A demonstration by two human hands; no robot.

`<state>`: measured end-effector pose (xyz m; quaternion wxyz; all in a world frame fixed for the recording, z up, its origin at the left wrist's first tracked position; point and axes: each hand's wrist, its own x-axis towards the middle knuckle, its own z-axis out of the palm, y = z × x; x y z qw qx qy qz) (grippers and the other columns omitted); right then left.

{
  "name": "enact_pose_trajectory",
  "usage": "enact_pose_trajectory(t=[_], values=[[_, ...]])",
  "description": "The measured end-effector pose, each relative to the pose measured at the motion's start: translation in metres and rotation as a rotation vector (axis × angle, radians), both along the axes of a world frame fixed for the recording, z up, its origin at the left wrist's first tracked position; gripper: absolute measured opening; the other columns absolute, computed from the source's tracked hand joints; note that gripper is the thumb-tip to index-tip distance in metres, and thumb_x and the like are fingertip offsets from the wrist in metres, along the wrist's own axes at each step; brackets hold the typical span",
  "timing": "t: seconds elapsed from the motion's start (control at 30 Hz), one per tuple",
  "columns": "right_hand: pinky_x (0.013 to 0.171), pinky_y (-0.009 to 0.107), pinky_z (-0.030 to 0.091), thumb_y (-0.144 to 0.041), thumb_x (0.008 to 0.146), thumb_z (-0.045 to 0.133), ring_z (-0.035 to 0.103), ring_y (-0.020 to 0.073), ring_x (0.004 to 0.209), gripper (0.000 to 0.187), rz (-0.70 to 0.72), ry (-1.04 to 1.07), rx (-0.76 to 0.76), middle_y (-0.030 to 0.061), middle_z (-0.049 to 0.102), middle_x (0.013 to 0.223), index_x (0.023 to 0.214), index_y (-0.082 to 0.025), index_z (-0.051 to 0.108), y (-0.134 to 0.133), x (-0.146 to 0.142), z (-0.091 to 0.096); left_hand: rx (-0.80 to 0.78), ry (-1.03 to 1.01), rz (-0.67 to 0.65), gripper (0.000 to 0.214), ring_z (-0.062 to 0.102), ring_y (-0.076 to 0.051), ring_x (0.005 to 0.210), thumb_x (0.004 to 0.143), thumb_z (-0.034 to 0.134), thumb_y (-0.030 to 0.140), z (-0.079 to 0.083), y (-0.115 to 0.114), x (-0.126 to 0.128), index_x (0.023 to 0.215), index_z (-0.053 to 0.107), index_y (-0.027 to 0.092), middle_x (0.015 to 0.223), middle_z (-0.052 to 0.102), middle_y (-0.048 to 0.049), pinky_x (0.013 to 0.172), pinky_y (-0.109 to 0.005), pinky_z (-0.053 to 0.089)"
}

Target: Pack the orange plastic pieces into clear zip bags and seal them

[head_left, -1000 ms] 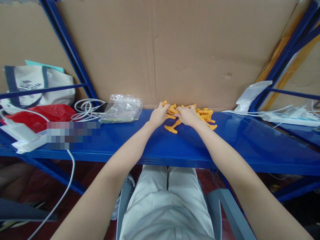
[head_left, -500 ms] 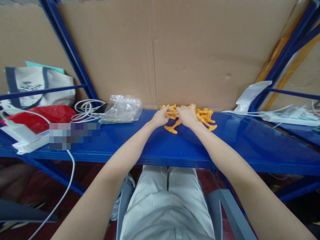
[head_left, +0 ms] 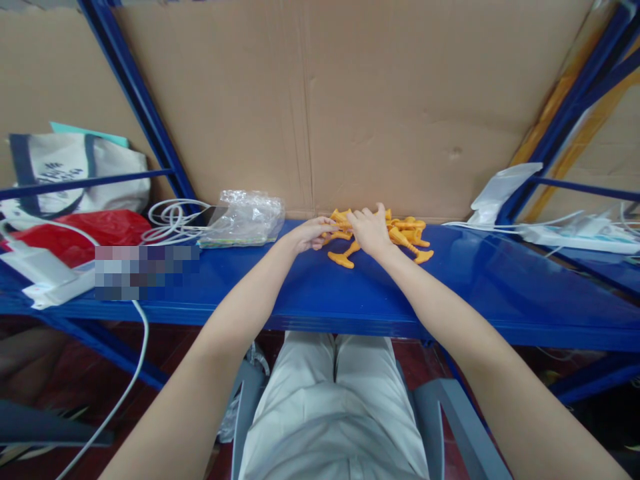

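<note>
Several orange plastic pieces with flared, T-shaped ends lie in a heap on the blue tabletop, against the cardboard. My left hand is at the heap's left side, with thumb and fingers closed round the end of an orange plastic piece. My right hand lies over the middle of the heap, palm down. Its fingers bend away from me onto the pieces, so I cannot see what they grip. One T-ended piece sticks out toward me below the hands.
Left of the hands lie a clear plastic bag, a coiled white cable, a red bag and a white power strip. A cardboard sheet stands behind. White cables and a power strip lie at right.
My left hand has shifted left, away from the right hand, and its fingers have turned sideways. My right hand has moved slightly left and lifted a little. The heap lies mostly as before.
</note>
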<state>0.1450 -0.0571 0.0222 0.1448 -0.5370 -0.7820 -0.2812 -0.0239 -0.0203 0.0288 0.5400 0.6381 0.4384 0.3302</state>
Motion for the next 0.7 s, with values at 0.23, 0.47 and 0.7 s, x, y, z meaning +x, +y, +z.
enact_pose_trajectory(t=[0.23,0.47,0.7], values=[[0.107,0.052,0.022,-0.012,0.095,0.045,0.059,0.03,0.109,0.032,-0.014,0.02,0.026,0.0186,0.069,0.115,0.125,-0.011,0.055,0.003,0.0023,-0.0035,0.032,-0.129,0.114,0.037,0.031,-0.002,0.031,0.084,0.065,0.004,0.0014,-0.0031,0.0022,0.116,0.056,0.021,0.055,0.051,0.0101,0.039,-0.016,0.022],[0.098,0.045,0.023,-0.014,0.094,0.043,0.064,0.0317,0.104,0.031,-0.039,0.087,-0.018,0.0209,0.072,0.105,0.124,-0.008,0.052,0.0015,-0.0012,-0.0062,0.062,-0.2,0.244,0.033,0.033,-0.002,0.032,0.082,0.066,0.009,-0.0004,0.004,0.0014,0.113,0.056,0.018,0.055,0.052,0.0097,0.039,-0.015,0.024],[0.094,0.042,0.025,-0.021,0.096,0.046,0.064,0.0319,0.106,0.035,0.024,0.07,-0.041,0.021,0.072,0.109,0.129,-0.011,0.053,0.0013,0.0004,-0.0077,0.096,-0.188,0.408,0.026,0.04,-0.004,0.034,0.089,0.057,0.01,0.0009,0.0041,0.0014,0.114,0.055,0.018,0.058,0.053,0.0088,0.04,-0.016,0.03]])
